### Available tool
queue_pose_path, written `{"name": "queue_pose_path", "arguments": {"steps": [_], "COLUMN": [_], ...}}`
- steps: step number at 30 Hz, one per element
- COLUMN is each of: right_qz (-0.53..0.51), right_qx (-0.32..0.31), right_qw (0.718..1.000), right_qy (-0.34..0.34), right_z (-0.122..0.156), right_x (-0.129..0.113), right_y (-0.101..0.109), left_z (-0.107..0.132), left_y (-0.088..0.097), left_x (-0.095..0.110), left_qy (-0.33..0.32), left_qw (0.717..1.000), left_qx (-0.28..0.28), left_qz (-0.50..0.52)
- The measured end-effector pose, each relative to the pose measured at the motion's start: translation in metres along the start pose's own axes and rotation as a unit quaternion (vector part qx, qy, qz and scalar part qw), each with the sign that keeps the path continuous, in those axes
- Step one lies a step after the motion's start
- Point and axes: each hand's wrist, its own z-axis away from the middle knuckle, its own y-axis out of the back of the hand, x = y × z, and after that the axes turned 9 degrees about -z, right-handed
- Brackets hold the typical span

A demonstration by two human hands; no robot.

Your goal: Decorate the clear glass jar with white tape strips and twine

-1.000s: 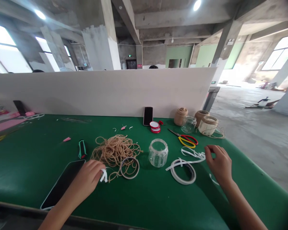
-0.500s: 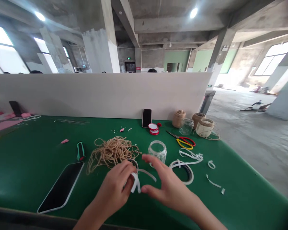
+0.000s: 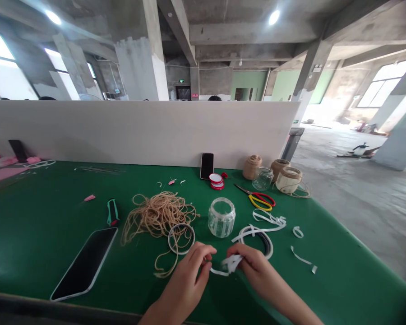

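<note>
Both my hands meet low in the middle of the green table (image 3: 47, 234), pinching a short white strip (image 3: 227, 265) between them. My left hand (image 3: 189, 275) grips its left end with closed fingers. My right hand (image 3: 253, 266) pinches the crumpled right end. Just beyond the hands stand a clear glass jar (image 3: 221, 217), a thin tape ring (image 3: 181, 238) and a pile of tan twine (image 3: 159, 212). A larger white tape ring (image 3: 260, 237) lies to the right of the jar.
A phone (image 3: 84, 264) lies face up at the front left, with a green-handled knife (image 3: 112, 212) behind it. Red-and-yellow scissors (image 3: 261, 198), twine-wrapped jars (image 3: 287, 179), another glass jar (image 3: 262, 178), a red lid (image 3: 217, 179) and an upright phone (image 3: 206, 165) stand near the white partition (image 3: 122, 131). White scraps (image 3: 302, 258) lie at right.
My left hand carried the white strip from beside the twine to the table's middle front. My right hand came in from the right and took hold of the strip's other end.
</note>
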Motion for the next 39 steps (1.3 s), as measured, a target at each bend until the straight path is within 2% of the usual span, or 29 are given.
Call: {"name": "queue_pose_path", "arguments": {"steps": [2,3,5,7,9,12,14,16,18,20,22,23,25,27,29,31,33,39], "right_qz": [0.068,0.118,0.222,0.340,0.451,0.553,0.577,0.583,0.574,0.543,0.474,0.439,0.398,0.386,0.417,0.438,0.445,0.434], "right_qx": [0.030,0.072,0.173,0.237,0.233,0.200,0.194,0.218,0.245,0.267,0.213,0.169,0.084,0.017,0.000,-0.035,-0.044,-0.053], "right_qw": [0.997,0.990,0.959,0.908,0.856,0.794,0.776,0.769,0.778,0.795,0.841,0.864,0.894,0.902,0.892,0.882,0.881,0.887], "right_qy": [0.006,0.002,-0.021,-0.058,-0.093,-0.152,-0.164,-0.143,-0.072,0.036,0.148,0.180,0.189,0.193,0.177,0.168,0.154,0.149], "right_z": [0.004,0.005,0.006,0.004,0.002,0.001,0.002,0.003,0.006,0.010,0.015,0.017,0.020,0.020,0.017,0.014,0.014,0.024], "right_x": [0.014,0.023,0.045,0.071,0.096,0.125,0.135,0.132,0.117,0.092,0.063,0.049,0.028,0.020,0.024,0.034,0.043,0.046], "right_y": [0.027,0.044,0.081,0.116,0.142,0.154,0.150,0.140,0.125,0.101,0.068,0.048,0.007,-0.027,-0.047,-0.054,-0.052,-0.040], "left_z": [0.003,0.004,0.005,0.006,0.006,0.009,0.013,0.017,0.019,0.019,0.015,0.013,0.009,0.007,0.006,0.007,0.005,-0.016], "left_y": [0.000,0.000,0.003,0.009,0.014,0.018,0.018,0.018,0.020,0.025,0.033,0.037,0.043,0.049,0.054,0.061,0.070,0.103], "left_x": [-0.007,-0.013,-0.025,-0.040,-0.057,-0.081,-0.095,-0.105,-0.108,-0.104,-0.096,-0.091,-0.081,-0.071,-0.064,-0.058,-0.053,-0.048], "left_qy": [0.013,0.013,0.011,0.018,0.025,0.016,-0.001,-0.008,-0.002,0.005,-0.004,-0.011,-0.015,0.000,0.026,0.050,0.065,0.074], "left_qw": [1.000,0.999,0.996,0.991,0.980,0.958,0.941,0.929,0.926,0.927,0.930,0.934,0.949,0.965,0.978,0.986,0.988,0.979], "left_qx": [-0.006,-0.007,0.001,0.013,0.024,0.032,0.040,0.039,0.038,0.054,0.081,0.091,0.093,0.086,0.078,0.074,0.081,0.154], "left_qz": [-0.020,-0.039,-0.085,-0.134,-0.195,-0.283,-0.337,-0.369,-0.376,-0.371,-0.357,-0.344,-0.300,-0.247,-0.192,-0.142,-0.111,-0.110]}}
